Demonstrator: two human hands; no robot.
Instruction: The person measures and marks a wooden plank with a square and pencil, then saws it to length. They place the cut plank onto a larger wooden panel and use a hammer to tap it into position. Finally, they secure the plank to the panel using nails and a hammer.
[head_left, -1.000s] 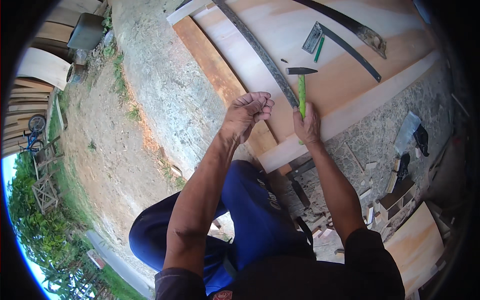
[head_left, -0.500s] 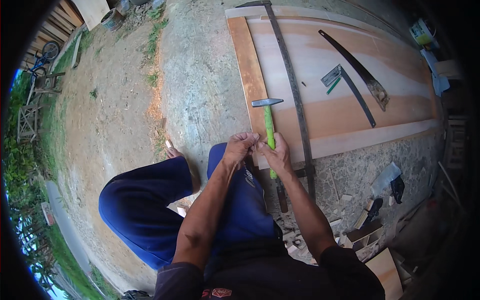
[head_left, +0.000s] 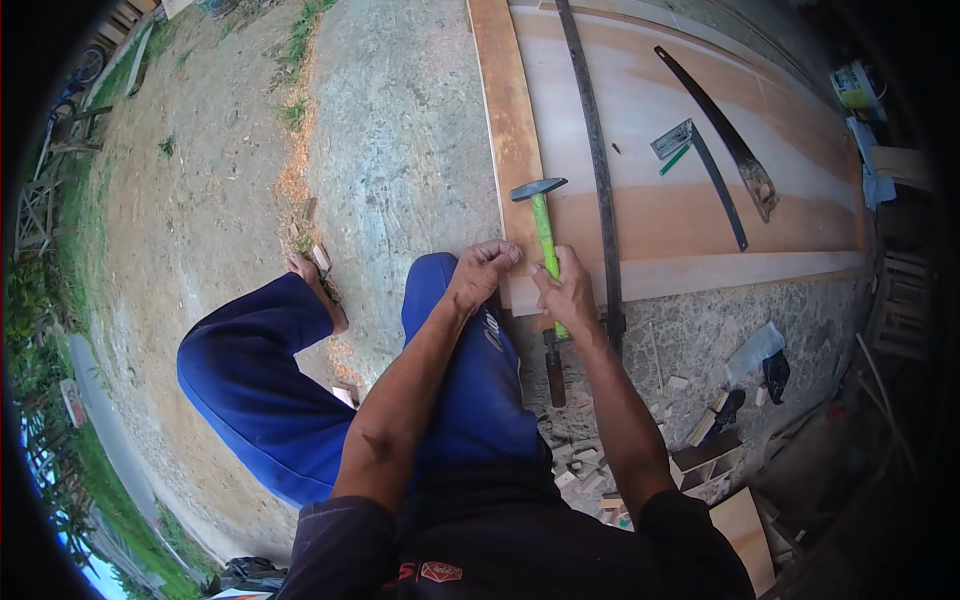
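My right hand [head_left: 568,292] is closed round the lime-green handle of a hammer [head_left: 545,228], whose steel head points away from me above the panel's left end. Just left of it, my left hand [head_left: 486,270] is in a pinch over the corner of a brown wooden strip [head_left: 508,105]. Whatever lies between those fingertips is too small to make out. The strip runs along the left edge of a large plywood panel [head_left: 690,225]. A long dark bar clamp [head_left: 597,150] crosses the panel, its wooden handle [head_left: 556,382] hanging near my right forearm.
On the panel lie a handsaw [head_left: 712,122], a try square [head_left: 718,187], a green pencil [head_left: 675,160] and a small dark piece. Wood offcuts [head_left: 585,465] and a clear plastic bag [head_left: 755,352] litter the concrete at right. A bucket [head_left: 855,88] stands at the far right.
My hands have drawn slightly apart, the right moving right with the hammer. The hammer head has tilted. The whole view has shifted, so the panel's far end is cut off.
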